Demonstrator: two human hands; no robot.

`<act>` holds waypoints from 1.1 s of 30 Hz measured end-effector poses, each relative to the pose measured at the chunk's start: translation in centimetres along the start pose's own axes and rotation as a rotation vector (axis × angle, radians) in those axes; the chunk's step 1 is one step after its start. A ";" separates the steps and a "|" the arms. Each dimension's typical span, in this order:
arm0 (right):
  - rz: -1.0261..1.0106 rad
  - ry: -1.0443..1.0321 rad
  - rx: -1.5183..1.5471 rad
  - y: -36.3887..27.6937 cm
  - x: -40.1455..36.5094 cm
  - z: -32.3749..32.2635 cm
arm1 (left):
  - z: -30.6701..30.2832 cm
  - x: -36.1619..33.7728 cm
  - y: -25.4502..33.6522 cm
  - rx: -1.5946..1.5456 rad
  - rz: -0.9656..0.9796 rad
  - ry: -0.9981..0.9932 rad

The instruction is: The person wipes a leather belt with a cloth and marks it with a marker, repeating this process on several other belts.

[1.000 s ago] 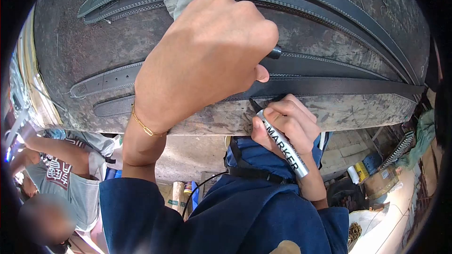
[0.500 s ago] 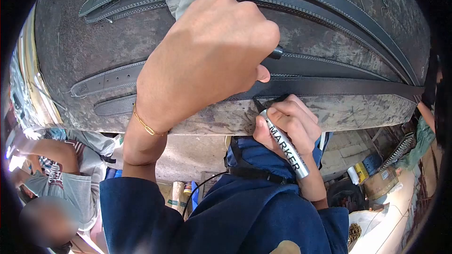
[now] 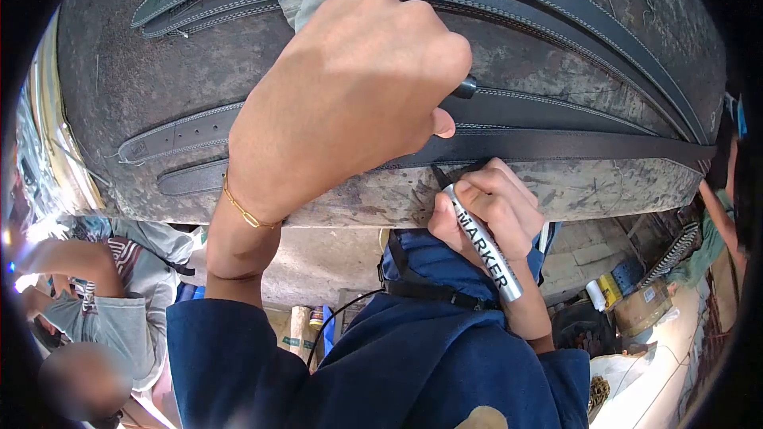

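Note:
A silver marker (image 3: 485,253) with "MARKER" printed on its barrel sits pinched in my right hand (image 3: 502,200). Its dark tip meets the lower edge of a black leather belt (image 3: 556,145) laid along the worktop's near side. My left hand (image 3: 358,95), a gold bracelet at its wrist, is curled in a fist above the belts. The end of a black cap (image 3: 466,87) pokes out from its thumb side; the rest is hidden in the fist. Partly under that hand lies a second stitched belt (image 3: 179,139) with holes. A grey cloth (image 3: 306,4) shows beyond the knuckles.
More black belts with white stitching (image 3: 509,12) curve across the far side of the dark, worn worktop (image 3: 143,71). On the left, a person in a grey shirt (image 3: 131,326) sits close by. A cardboard box (image 3: 642,310) and a black bag (image 3: 584,326) are at lower right.
The marker tip has shifted slightly right along the belt's edge, the barrel tilting a little with it. My left hand stays almost still. The person at left has moved slightly.

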State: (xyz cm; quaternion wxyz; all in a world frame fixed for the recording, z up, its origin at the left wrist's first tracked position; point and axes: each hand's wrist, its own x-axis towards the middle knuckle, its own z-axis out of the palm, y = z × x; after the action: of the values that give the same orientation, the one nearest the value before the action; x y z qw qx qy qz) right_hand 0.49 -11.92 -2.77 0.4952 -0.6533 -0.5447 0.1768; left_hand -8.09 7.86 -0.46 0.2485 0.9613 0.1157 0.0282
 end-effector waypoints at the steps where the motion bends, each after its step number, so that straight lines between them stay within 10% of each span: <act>1: -0.003 -0.003 -0.007 0.0 0.0 0.0 | -0.1 0.0 0.0 -0.001 -0.004 -0.010; 8: 0.284 0.188 0.196 0.6 -2.2 -4.0 | -0.5 -0.1 0.3 0.030 -0.022 -0.007; 33: 0.090 0.175 -0.017 0.4 -0.4 -1.6 | -0.2 0.3 0.2 -0.011 -0.010 0.024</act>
State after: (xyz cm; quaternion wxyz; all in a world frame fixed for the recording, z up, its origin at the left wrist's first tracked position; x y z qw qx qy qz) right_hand 1.83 -13.00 -2.49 0.5270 -0.6940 -0.4711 0.1366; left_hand -7.73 7.83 -0.15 0.2527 0.9589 0.1234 0.0389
